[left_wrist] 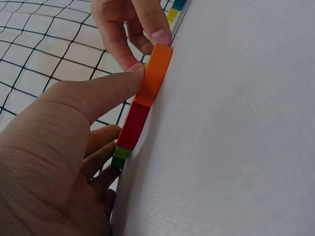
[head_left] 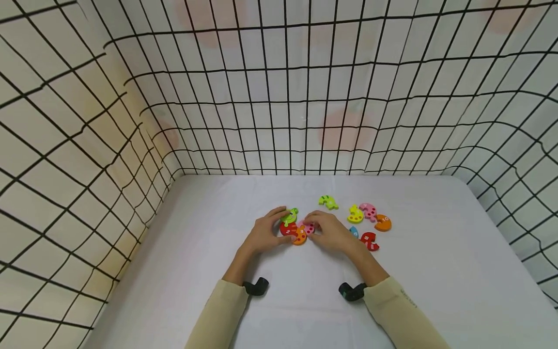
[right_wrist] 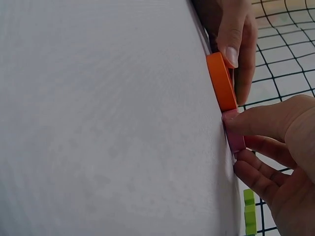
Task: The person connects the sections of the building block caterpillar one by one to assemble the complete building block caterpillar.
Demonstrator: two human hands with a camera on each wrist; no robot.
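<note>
In the head view, my left hand spans a short chain of flat puzzle pieces on the white table. Its thumb presses the edge of an orange piece, while its fingers reach round a red piece and a green piece with a face. At the chain's right end, my right hand pinches a pink spotted piece between thumb and fingers. The pink piece touches the orange one in the right wrist view. Fingers partly cover the pieces.
Loose pieces lie right of my hands: a green one, a yellow one, a pink one, an orange one, a red one and a partly hidden blue one. Black wire grid walls the table's back and sides.
</note>
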